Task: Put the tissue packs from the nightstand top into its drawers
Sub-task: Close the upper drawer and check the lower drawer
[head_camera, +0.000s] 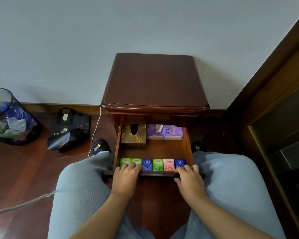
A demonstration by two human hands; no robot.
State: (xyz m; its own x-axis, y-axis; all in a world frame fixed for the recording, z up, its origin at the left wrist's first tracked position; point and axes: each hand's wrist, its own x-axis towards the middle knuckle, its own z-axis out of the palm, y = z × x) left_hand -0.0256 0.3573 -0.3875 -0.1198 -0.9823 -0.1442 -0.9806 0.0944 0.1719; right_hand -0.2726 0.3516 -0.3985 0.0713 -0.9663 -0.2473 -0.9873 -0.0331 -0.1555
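Observation:
The dark wooden nightstand [154, 83] has a bare top. Its drawer [154, 149] stands pulled out toward me. Along the drawer's front edge lies a row of several small tissue packs [157, 164], green, blue and pink. Further back sit a gold patterned tissue box [133, 136] and purple soft tissue packs [165, 132]. My left hand [126, 176] rests on the drawer's front rail, fingers over the left green packs. My right hand [190, 178] lies on the rail at the right, fingertips touching the rightmost blue pack.
A black mesh waste bin [10, 119] and a dark shopping bag [68, 130] stand on the wooden floor at left. A white cable [95, 133] runs down beside the nightstand. A dark cabinet [283, 135] is close on the right. My knees flank the drawer.

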